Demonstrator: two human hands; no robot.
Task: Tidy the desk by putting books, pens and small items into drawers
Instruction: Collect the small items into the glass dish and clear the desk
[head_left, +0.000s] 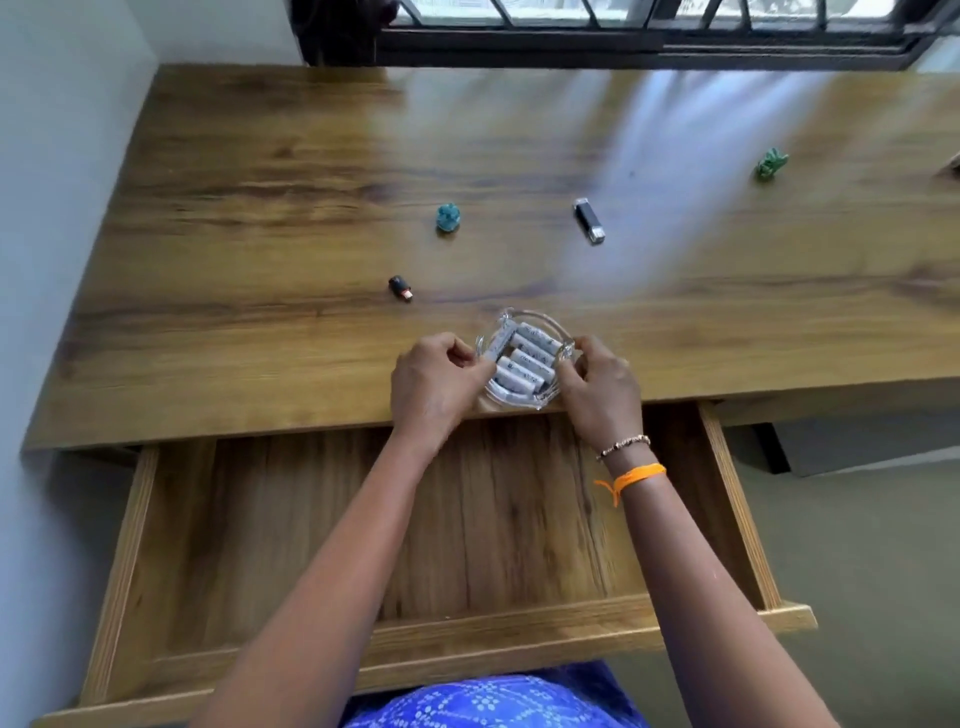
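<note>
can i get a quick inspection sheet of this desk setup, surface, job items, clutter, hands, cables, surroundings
surface: wooden desk, window glare on the far right part.
job's things: glass dish of white batteries at the near edge; open drawer below it, nothing seen inside.
clutter: black USB stick, small black stick with an orange tip, teal figurine, green figurine; all lie apart.
grips: left hand and right hand each hold a side of the dish; bead bracelet and orange band on the right wrist.
cables: nothing seen.
surroundings: white wall on the left, barred window behind.
</note>
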